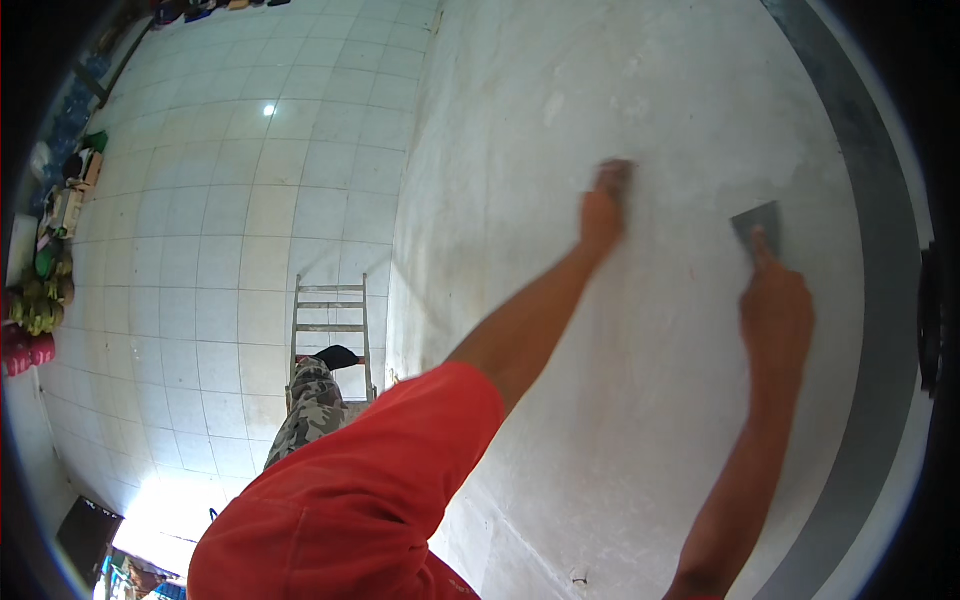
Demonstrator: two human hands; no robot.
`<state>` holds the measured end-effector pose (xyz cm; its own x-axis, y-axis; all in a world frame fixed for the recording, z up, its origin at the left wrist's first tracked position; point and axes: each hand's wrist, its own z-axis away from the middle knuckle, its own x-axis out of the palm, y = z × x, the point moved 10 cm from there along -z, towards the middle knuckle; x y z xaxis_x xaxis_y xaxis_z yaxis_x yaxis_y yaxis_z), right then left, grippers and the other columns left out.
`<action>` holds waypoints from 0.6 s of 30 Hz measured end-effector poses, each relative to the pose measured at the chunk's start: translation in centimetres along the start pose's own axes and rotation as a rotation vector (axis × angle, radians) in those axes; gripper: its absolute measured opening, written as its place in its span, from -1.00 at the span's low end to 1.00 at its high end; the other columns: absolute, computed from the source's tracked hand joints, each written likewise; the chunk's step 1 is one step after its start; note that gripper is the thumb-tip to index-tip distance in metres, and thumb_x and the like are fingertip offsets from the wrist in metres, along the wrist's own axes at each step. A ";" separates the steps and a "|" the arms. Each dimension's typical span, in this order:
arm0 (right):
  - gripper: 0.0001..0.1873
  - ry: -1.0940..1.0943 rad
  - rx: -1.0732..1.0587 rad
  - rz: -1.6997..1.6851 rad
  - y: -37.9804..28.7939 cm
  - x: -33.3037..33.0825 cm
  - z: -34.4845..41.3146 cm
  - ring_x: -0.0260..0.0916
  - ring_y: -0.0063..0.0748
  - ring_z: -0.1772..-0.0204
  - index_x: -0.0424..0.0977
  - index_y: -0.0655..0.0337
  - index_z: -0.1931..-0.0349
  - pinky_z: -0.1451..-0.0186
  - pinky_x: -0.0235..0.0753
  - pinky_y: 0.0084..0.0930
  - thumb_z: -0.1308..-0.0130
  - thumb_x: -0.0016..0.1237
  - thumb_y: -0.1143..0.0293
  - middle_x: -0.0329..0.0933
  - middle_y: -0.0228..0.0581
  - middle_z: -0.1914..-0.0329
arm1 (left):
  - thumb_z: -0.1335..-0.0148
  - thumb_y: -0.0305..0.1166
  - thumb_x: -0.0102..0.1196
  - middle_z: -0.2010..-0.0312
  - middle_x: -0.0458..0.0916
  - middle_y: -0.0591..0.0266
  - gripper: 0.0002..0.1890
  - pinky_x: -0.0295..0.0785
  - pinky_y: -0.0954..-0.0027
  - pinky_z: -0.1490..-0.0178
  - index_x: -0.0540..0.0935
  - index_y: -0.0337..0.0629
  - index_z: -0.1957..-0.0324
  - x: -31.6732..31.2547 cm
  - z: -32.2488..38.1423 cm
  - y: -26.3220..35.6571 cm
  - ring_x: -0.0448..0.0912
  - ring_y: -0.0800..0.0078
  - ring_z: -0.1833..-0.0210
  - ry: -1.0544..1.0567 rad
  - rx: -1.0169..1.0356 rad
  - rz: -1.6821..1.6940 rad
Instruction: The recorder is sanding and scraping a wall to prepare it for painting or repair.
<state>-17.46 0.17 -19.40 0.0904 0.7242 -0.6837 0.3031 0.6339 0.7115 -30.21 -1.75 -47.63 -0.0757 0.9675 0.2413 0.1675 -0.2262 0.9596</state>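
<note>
My right hand (pixel 778 307) grips a putty knife, its index finger laid along the broad grey blade (pixel 759 221). The blade lies at the pale plastered wall (pixel 660 375), beside a slightly darker, damp-looking patch (pixel 750 196). To the left, my left hand (pixel 606 206) is raised in front of the same wall, with its fingers bunched. Motion blur hides whether it holds anything. My left arm reaches out of a red short sleeve.
A metal ladder (pixel 330 328) stands below on the tiled floor (pixel 217 262), with a camouflage-clad leg and dark shoe (pixel 337 357) at it. A dark grey band (pixel 889 247) borders the wall. Boxes (pixel 66 210), bananas (pixel 37 311) and other goods line the far left.
</note>
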 end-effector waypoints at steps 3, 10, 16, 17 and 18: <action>-0.49 -0.065 -0.019 -0.020 -1.0 2.5 0.6 0.66 -0.06 0.23 0.42 -0.17 -0.34 0.08 0.64 -0.15 -0.43 -0.17 0.49 0.66 0.00 0.23 | -0.34 -0.58 -0.23 -0.19 0.53 -0.07 -0.51 0.48 0.12 -0.23 0.53 -0.04 -0.25 -1.7 1.0 -5.7 0.52 -0.05 -0.21 -0.036 -0.220 -0.167; -0.50 0.023 0.020 -0.020 3.9 -1.6 -0.4 0.65 -0.18 0.27 0.42 -0.10 -0.35 0.17 0.64 -0.27 -0.42 -0.09 0.48 0.67 -0.03 0.23 | -0.33 -0.66 -0.13 -0.30 0.45 -0.03 -0.53 0.46 0.26 -0.30 0.52 -0.12 -0.25 4.2 4.7 9.3 0.42 0.02 -0.35 0.010 0.238 0.063; -0.47 -0.047 -0.028 -0.075 -2.6 4.0 1.7 0.64 -0.17 0.32 0.41 -0.08 -0.36 0.24 0.60 -0.25 -0.38 -0.07 0.51 0.67 -0.04 0.26 | -0.36 -0.59 -0.20 -0.29 0.47 -0.03 -0.57 0.49 0.15 -0.21 0.55 -0.14 -0.20 -2.3 4.4 -3.3 0.48 0.00 -0.28 0.088 -0.042 -0.025; -0.47 -0.044 -0.032 -0.085 -3.4 4.6 2.8 0.64 -0.17 0.32 0.41 -0.08 -0.36 0.24 0.60 -0.25 -0.38 -0.07 0.51 0.67 -0.04 0.26 | -0.35 -0.59 -0.20 -0.27 0.49 -0.01 -0.56 0.50 0.12 -0.17 0.55 -0.11 -0.20 -2.8 3.9 -4.4 0.52 -0.03 -0.22 0.066 -0.099 -0.018; -0.48 -0.034 -0.067 -0.137 -4.4 4.8 3.9 0.64 -0.12 0.30 0.42 -0.07 -0.35 0.24 0.59 -0.22 -0.39 -0.07 0.51 0.67 -0.03 0.27 | -0.34 -0.58 -0.20 -0.25 0.51 0.02 -0.56 0.52 0.09 -0.13 0.56 -0.07 -0.20 -3.4 3.1 -5.0 0.55 -0.06 -0.16 0.048 -0.148 -0.011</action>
<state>-14.68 -0.19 -26.43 0.0852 0.6209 -0.7792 0.2513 0.7434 0.6198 -27.79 -3.53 -53.67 -0.1243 0.9642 0.2341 0.0196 -0.2335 0.9722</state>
